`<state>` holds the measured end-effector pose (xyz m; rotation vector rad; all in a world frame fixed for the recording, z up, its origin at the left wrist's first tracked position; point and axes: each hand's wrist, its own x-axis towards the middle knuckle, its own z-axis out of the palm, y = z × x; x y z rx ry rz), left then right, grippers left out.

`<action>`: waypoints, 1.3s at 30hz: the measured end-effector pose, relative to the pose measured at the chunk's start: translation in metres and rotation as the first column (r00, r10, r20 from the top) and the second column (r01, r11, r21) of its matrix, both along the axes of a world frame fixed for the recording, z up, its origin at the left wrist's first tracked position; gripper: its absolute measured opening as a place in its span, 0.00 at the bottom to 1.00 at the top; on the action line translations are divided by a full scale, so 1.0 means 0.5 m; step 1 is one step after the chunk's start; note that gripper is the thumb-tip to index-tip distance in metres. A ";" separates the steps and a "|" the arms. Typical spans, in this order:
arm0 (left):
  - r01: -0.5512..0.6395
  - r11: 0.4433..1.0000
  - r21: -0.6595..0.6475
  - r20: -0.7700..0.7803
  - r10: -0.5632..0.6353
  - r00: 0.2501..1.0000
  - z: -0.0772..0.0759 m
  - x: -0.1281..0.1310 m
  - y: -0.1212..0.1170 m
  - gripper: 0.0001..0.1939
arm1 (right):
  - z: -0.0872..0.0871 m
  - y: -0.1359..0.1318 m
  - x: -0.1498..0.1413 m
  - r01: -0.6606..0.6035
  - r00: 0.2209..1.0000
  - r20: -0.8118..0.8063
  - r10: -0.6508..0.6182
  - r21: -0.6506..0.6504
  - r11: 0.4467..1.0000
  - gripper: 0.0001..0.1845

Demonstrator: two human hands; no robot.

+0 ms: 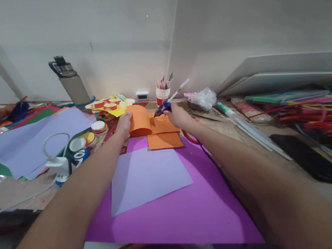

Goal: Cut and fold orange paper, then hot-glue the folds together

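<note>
My left hand [125,125] is closed on the left end of an orange paper sheet [138,120], which curls up and over. In my right hand [178,115] is a blue hot glue gun [162,108], a white glue stick [180,90] jutting from its back. The gun's tip points down and left, close above the flat part of the orange sheet; whether it touches cannot be made out. A smaller orange paper piece [165,141] lies just in front. Below these are a lavender sheet [149,179] and a large purple sheet [175,225].
Tape rolls [98,126], a white charger [59,166] with its cable and lavender paper [40,136] lie left. A bottle [72,84] and a cup of pens [163,94] stand behind. A black phone [313,159] and colourful pipe cleaners [323,113] lie right.
</note>
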<state>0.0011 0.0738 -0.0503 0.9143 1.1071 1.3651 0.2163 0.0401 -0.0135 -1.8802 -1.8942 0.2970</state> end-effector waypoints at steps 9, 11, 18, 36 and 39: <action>-0.013 1.000 -0.003 -0.016 0.013 1.000 0.006 0.005 -0.003 0.09 | 0.005 -0.007 -0.020 -0.081 0.996 -0.043 0.082 0.023 0.996 0.13; 0.008 1.000 -0.004 0.017 -0.008 1.000 0.001 0.003 0.003 0.10 | 0.000 -0.025 0.003 -0.055 0.993 -0.102 0.061 0.054 0.997 0.12; 0.047 0.998 0.043 0.092 -0.051 0.994 0.007 0.003 -0.002 0.04 | -0.010 -0.088 0.060 0.044 0.949 -0.314 -0.020 0.068 0.997 0.07; 0.038 0.995 -0.095 0.234 -0.015 0.972 0.027 -0.009 -0.007 0.10 | -0.001 -0.121 0.034 -0.007 0.701 -0.712 -0.034 -0.055 0.998 0.05; 0.098 0.992 -0.079 0.295 -0.070 0.953 0.037 -0.015 -0.009 0.15 | 0.006 -0.124 0.040 -0.006 0.681 -0.732 -0.021 -0.034 0.999 0.05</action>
